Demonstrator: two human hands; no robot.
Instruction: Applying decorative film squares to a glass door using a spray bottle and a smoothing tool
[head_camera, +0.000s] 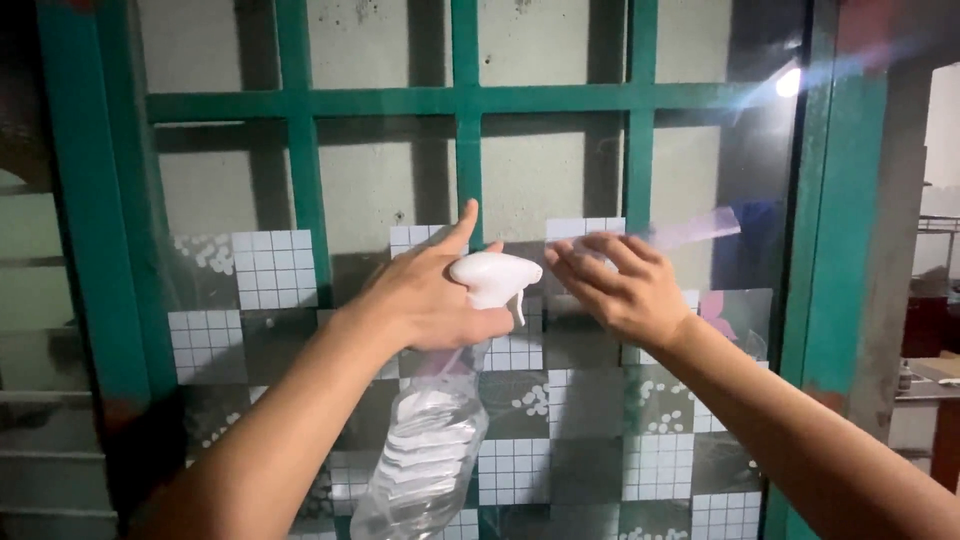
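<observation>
1. Head view: a tall window with a green-painted metal grille (465, 100) fills most of the picture; its bars cross in front of a bare grey concrete wall (385, 180) that shows through the glass.
2. The lower glass pane carries a patterned film of white grid squares and dotted patches (275, 268), set in a checker layout that runs from about mid-height to the bottom edge.
3. A bright light spot reflects (788, 82) in the upper right of the glass, with a bluish glare streak beside it.
4. To the right of the green frame stands a grey concrete pillar (890, 250), and past it a dim room with blurred furniture that I cannot make out.
5. The clear ribbed plastic spray bottle (425, 460) hangs in front of the lower pane, tilted, its base toward the bottom edge of the picture and its neck rising toward the middle.
6. The left hand (425, 295) is wrapped around the bottle's neck, just below the spray head, thumb raised and pointing up; the fingers close firmly on it.
7. The right hand (620, 285) hovers just right of the spray head, fingers spread loosely and bent, holding nothing; its fingertips are near the nozzle, but whether they touch it I cannot tell.
8. The white plastic trigger spray head (495, 275) sits between the two hands, nozzle pointing right, with its thin trigger lever hanging below.
</observation>
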